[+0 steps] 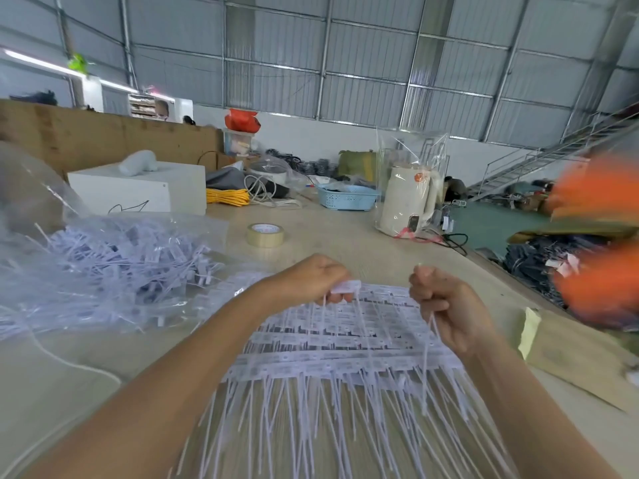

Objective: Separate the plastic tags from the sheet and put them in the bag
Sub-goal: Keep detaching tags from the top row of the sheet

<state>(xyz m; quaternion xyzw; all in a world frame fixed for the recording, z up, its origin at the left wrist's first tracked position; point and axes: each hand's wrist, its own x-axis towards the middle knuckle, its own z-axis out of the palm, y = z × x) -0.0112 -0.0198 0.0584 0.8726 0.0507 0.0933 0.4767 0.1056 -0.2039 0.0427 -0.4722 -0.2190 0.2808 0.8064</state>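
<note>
A stack of white plastic tag sheets (345, 344) lies on the table in front of me, its long thin tails fanning toward the near edge. My left hand (311, 278) grips a small bunch of tags (345, 286) at the sheet's far edge, their tails hanging down. At the sheet's far right corner, my right hand (446, 305) is curled around a few tag tails that trail down over the sheets. A clear plastic bag (103, 264) holding a heap of loose white tags lies open to the left.
A roll of tape (265, 234) sits beyond the hands. Further back are a white box (138, 188), yellow cord (228, 196), a blue basket (347, 197) and a bagged white kettle (409, 202). A cardboard piece (574, 350) lies right. Blurred orange shapes (601, 271) are at the right edge.
</note>
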